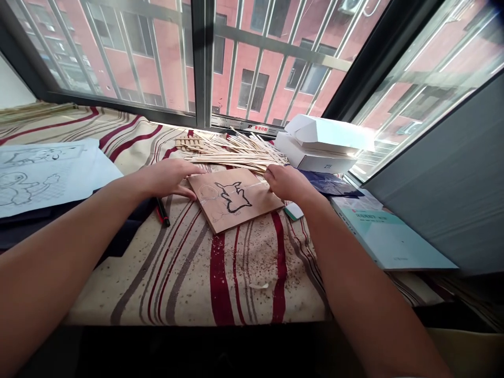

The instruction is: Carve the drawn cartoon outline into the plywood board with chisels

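Observation:
A flat brown board (pixel 208 210) lies on the striped cloth, with a thick black outline of a long-eared cartoon figure and fainter pencil lines on its face. My left hand (pixel 167 176) straddles the board's left corner, fingers along the back edge and thumb against the left side. Over at the right edge, my right hand (pixel 289 184) has its fingers curled down onto the board; their tips are partly hidden. A white and green eraser (pixel 293 211) sits just beside the board, below my right wrist. Left of the board lies a black and red pen (pixel 163 214).
Behind the board is a pile of thin wooden sticks (pixel 244 149), near a white box (pixel 323 157). Books (pixel 397 236) lie at right, sheets with line drawings (pixel 51 176) at left. Brown crumbs dot the cloth (pixel 189 299) up to its front edge. Barred windows stand behind.

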The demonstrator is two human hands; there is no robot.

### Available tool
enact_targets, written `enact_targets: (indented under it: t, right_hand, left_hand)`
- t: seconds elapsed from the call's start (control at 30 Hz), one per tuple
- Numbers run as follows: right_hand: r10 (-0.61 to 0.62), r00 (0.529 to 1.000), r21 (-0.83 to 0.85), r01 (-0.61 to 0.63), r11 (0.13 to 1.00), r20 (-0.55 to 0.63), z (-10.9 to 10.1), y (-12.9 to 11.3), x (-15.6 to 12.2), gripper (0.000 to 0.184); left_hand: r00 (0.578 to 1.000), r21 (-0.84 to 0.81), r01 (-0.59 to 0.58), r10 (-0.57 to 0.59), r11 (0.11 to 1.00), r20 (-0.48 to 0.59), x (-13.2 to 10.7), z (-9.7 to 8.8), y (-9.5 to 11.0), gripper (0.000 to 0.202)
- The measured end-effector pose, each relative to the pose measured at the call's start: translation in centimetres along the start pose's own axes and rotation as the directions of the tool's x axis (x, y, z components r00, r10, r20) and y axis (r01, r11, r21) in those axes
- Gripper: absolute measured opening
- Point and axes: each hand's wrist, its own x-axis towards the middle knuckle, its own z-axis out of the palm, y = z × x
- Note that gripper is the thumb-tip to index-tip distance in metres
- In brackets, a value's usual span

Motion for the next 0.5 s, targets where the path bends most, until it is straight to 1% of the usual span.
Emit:
enact_targets:
  t: [0.13, 0.27, 0.33, 0.4, 0.5]
  right_hand:
    - [-0.016, 1.000, 0.038, 0.015, 0.999, 0.021, -0.5, 0.1, -0.3, 0.033]
    - [0.025, 0.998, 0.173, -0.034, 0.984, 0.052, -0.9, 0.5, -0.5, 0.028]
    - [0.044, 0.994, 0.284, -0.070, 0.956, 0.097, -1.2, 0.5, -0.8, 0.025]
    - [0.057, 0.987, 0.404, -0.115, 0.907, 0.152, -1.5, 0.4, -1.2, 0.024]
    - [0.070, 0.980, 0.536, -0.162, 0.829, 0.189, -1.8, 0.0, -1.9, 0.023]
  left_hand:
    - [1.000, -0.002, 0.022, -0.022, 1.000, 0.016, -0.1, 0.0, 0.1, 0.069]
    - [0.997, 0.010, 0.054, -0.054, 0.999, 0.050, -0.1, -0.1, 0.0, 0.073]
    - [0.995, 0.012, 0.068, -0.068, 0.998, 0.072, -0.2, -0.2, -0.3, 0.075]
    - [0.993, 0.005, 0.078, -0.078, 0.997, 0.093, -0.4, -0.3, -1.0, 0.077]
    - [0.994, -0.041, 0.061, -0.057, 0.997, 0.094, -0.8, -0.3, -2.0, 0.081]
